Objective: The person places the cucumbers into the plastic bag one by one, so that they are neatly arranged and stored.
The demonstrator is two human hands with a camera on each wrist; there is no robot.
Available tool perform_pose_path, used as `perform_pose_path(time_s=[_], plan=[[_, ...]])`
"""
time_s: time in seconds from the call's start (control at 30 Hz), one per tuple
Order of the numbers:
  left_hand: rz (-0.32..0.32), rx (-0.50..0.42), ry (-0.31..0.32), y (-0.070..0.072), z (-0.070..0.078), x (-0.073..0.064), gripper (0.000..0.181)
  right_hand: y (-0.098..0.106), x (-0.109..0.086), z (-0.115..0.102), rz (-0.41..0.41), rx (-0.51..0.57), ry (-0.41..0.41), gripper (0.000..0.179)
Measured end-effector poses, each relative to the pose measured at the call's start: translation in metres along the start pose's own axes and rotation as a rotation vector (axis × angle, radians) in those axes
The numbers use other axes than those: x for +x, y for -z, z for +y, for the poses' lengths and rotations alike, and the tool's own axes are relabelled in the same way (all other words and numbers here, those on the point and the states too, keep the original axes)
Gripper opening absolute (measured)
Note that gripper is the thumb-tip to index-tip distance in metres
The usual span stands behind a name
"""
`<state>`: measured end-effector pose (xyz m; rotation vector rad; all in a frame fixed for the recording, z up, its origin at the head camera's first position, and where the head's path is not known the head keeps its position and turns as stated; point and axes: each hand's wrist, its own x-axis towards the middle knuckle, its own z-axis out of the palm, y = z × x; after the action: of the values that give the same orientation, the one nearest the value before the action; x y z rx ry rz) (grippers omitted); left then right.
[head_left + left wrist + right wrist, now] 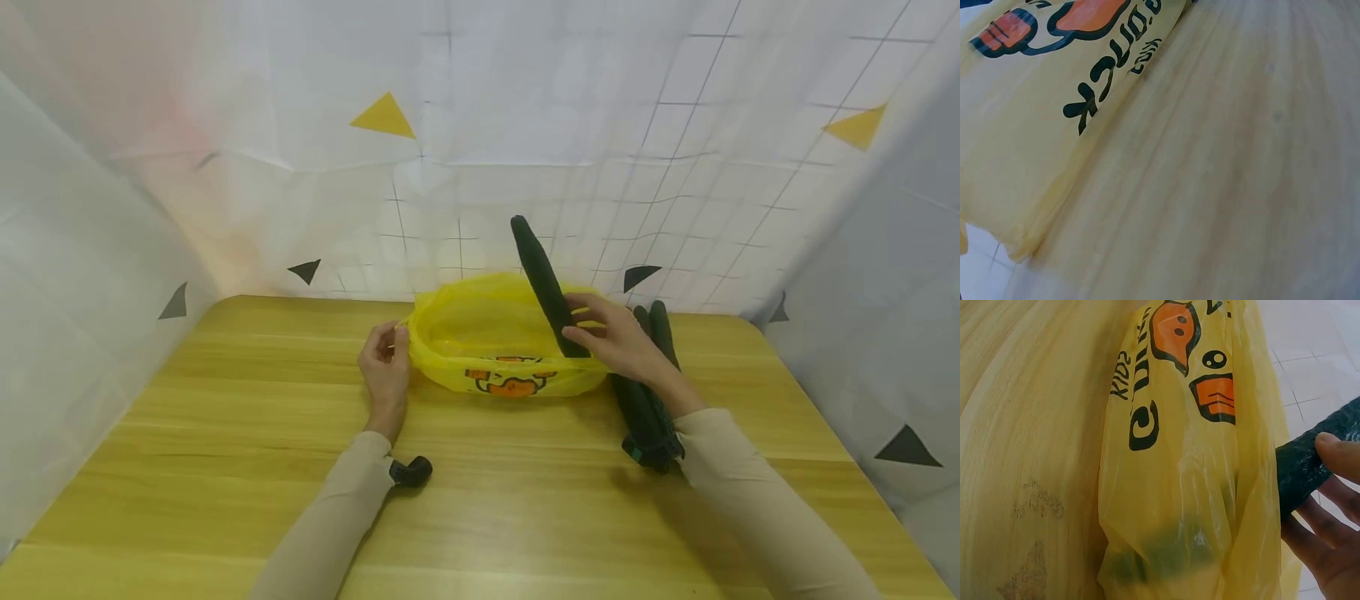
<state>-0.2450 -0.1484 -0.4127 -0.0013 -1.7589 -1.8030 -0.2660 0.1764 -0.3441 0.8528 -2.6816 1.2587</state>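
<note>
as fingers [588, 302] grip, cucumber [543, 275] between, base seemingly bagged

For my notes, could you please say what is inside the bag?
The right hand holds a cucumber whose lower end enters the bag; its front covers that tip and anything deeper.

The head view looks forward and down across the bench [510, 508], far enough back to hold the left hand [386, 358], the right hand [611, 333], the yellow bag [517, 379] and the white backdrop [540, 100] beyond. The left wrist view is close, facing bench and bag at a slant. The right wrist view is also close, the right hand at its right edge. All three views share the bag's printed front.
</note>
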Motion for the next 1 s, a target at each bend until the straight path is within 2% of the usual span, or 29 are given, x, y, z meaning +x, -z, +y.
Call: perform_pose_path(time_s=[0.13,0.37,0.57,0.8,1.0], plan=[[0.001,0.0,-0.003,0.0,-0.001,0.0,0.023,-0.003,0.002,0.001,-0.035,-0.023,0.043,0.047],[0.005,0.004,0.005,-0.001,-0.002,0.0,0.023,-0.008,0.004,-0.002,-0.098,-0.076,0.056,0.047],[0.014,0.002,-0.004,-0.001,-0.002,0.0,0.023,-0.012,0.009,-0.002,-0.14,-0.129,0.111,0.047],[0.055,0.003,-0.02,-0.002,-0.034,0.008,0.027,-0.015,0.016,-0.009,-0.175,-0.161,0.14,0.045],[0.06,0.005,-0.013,0.0,-0.032,0.009,0.025,-0.014,0.022,-0.017,-0.171,-0.16,0.134,0.044]])
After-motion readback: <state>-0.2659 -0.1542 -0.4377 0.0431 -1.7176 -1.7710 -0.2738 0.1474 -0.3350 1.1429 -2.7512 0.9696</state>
